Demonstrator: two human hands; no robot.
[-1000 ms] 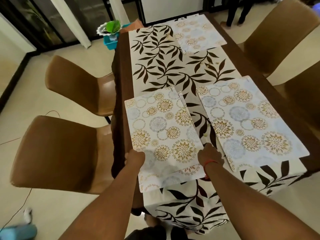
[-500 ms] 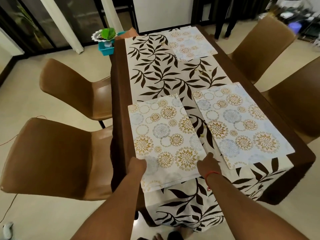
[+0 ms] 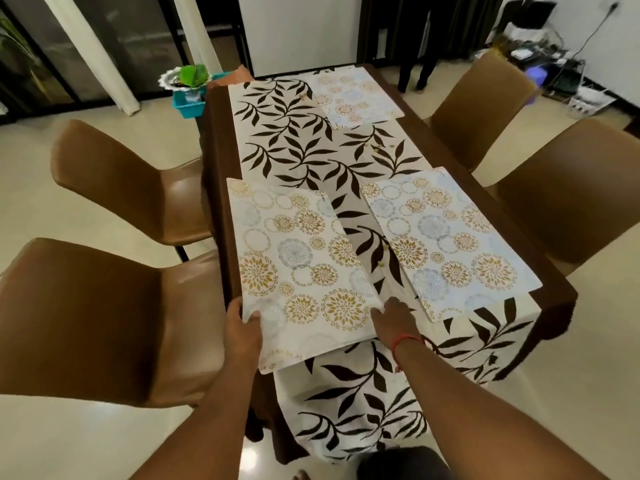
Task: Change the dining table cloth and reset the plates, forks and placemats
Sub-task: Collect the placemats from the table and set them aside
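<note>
Both hands on the near-left mat [image 3: 298,268], one per near corner, probably to square it without skewing. Left hand [image 3: 242,327] pinches the left edge, thumb on top. Right hand [image 3: 393,318] is at the right edge; grip looks likely, but fingers are hidden, so can't tell. The mat lies on the counter [image 3: 460,174] with its near end overhanging, so it likely needs pushing in. Right mat [image 3: 446,237] lies just beside it, a strip of leaf-print runner [image 3: 294,143] between; far mat [image 3: 353,95] is already set. No plates or forks in view, so that step isn't done.
</note>
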